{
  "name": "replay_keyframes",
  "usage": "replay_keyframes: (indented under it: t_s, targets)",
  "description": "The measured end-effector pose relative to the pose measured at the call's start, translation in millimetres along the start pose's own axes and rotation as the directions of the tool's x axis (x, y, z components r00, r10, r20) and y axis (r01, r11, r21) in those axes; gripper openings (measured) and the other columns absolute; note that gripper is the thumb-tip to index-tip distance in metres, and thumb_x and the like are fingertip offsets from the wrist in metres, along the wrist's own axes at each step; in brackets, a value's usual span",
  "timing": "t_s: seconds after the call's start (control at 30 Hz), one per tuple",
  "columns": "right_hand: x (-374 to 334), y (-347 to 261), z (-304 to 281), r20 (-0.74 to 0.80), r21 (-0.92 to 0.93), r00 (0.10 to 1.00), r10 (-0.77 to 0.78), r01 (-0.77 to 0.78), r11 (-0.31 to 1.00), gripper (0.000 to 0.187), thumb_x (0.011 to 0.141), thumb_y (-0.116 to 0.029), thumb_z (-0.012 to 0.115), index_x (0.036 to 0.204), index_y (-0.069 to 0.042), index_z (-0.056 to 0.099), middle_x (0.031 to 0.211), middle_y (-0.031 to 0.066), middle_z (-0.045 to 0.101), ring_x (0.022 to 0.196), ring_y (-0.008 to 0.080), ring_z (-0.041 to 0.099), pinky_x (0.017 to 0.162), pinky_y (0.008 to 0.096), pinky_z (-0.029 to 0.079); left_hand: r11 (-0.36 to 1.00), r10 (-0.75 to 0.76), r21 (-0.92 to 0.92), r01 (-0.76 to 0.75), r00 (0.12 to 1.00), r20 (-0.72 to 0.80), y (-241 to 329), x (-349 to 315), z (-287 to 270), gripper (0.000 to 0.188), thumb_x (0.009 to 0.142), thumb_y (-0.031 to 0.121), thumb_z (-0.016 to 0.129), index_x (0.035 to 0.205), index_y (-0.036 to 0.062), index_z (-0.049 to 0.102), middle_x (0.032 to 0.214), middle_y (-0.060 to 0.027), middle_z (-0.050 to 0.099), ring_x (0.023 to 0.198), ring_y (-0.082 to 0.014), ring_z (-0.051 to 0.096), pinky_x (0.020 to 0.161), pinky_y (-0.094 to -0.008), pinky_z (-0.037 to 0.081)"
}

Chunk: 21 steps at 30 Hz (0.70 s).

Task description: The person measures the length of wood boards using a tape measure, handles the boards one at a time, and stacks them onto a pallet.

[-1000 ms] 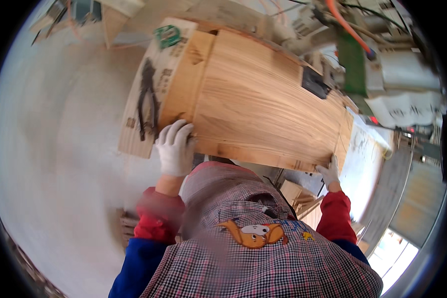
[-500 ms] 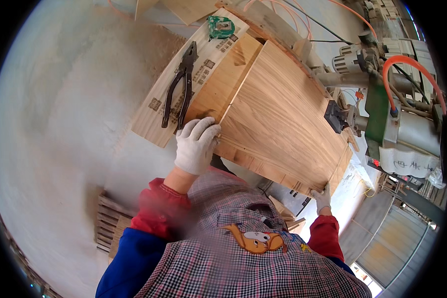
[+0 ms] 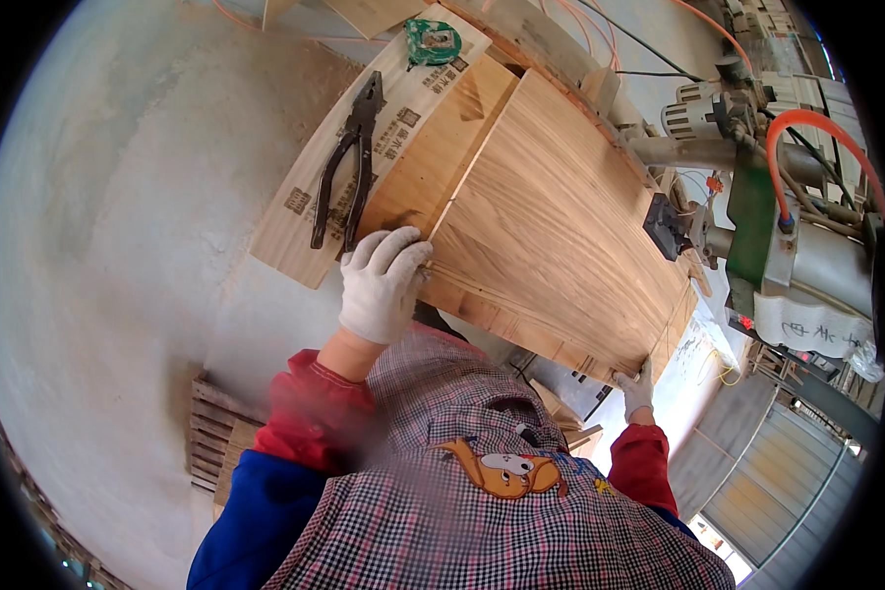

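Observation:
A flat wooden panel with streaky brown grain lies on a wooden worktop. My left hand, in a pale glove, curls its fingers around the panel's near left corner. At the panel's near right corner, my right hand, also gloved, grips the edge; its fingers are partly hidden. Just beyond my left hand, black-handled pliers rest on a pale printed board along the worktop's left side. A green tape measure sits at that board's far end.
On the right stands a machine with a grey cylinder, a green metal plate and an orange hose. Its black block is close to the panel's right edge. A slatted wooden pallet lies on the floor at lower left.

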State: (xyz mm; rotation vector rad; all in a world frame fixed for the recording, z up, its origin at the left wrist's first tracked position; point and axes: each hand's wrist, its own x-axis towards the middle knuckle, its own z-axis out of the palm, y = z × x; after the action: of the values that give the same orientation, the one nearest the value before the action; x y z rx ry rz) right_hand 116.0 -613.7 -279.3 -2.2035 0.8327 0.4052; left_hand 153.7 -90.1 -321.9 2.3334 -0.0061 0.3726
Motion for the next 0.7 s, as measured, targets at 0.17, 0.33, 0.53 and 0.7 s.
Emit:
replay_keyframes:
  t_s: [0.17,0.33,0.53,0.7]
  targets:
    - [-0.6,-1.0,1.4,-0.001,-0.005,1.000,0.004,-0.004,1.000,0.092,0.072,0.006,0.067,0.146,-0.001,0.012,0.142,0.0164,0.031,0.122,0.0247,0.043,0.096,0.0309,0.043,1.000,-0.009,-0.003,0.009,1.000,-0.001,1.5,0.5,-0.7,0.031,0.069,0.009,0.067,0.100,0.0114,0.063,0.111,-0.0052,0.060,0.100,-0.0282,0.054,0.084,-0.0390,0.042]
    - [1.4,3.8,-0.4,0.004,0.014,1.000,0.005,-0.005,1.000,0.092,0.072,0.005,0.067,0.146,-0.001,0.012,0.143,0.0161,0.031,0.123,0.0241,0.043,0.097,0.0304,0.042,1.000,-0.008,-0.009,0.008,1.000,-0.005,0.4,0.1,1.0,0.031,0.069,0.009,0.067,0.100,0.0113,0.064,0.110,-0.0055,0.060,0.100,-0.0282,0.054,0.084,-0.0390,0.042]
    - [0.5,0.8,0.3,0.006,0.014,1.000,0.024,-0.024,1.000,0.093,0.073,0.005,0.067,0.146,-0.001,0.010,0.143,0.0167,0.028,0.121,0.0248,0.044,0.095,0.0309,0.044,1.000,0.002,0.002,-0.002,1.000,-0.014,0.0,-0.2,1.0,0.031,0.069,0.009,0.067,0.100,0.0115,0.064,0.110,-0.0055,0.060,0.099,-0.0281,0.054,0.083,-0.0388,0.042]
    - [1.2,5.0,-1.8,0.012,0.026,1.000,0.017,-0.017,1.000,0.094,0.073,0.005,0.067,0.146,-0.001,0.010,0.144,0.0170,0.028,0.121,0.0245,0.044,0.094,0.0306,0.044,1.000,0.004,-0.005,-0.004,1.000,-0.014,0.6,1.5,1.0,0.031,0.069,0.010,0.067,0.100,0.0116,0.064,0.109,-0.0053,0.060,0.099,-0.0280,0.054,0.084,-0.0389,0.042]
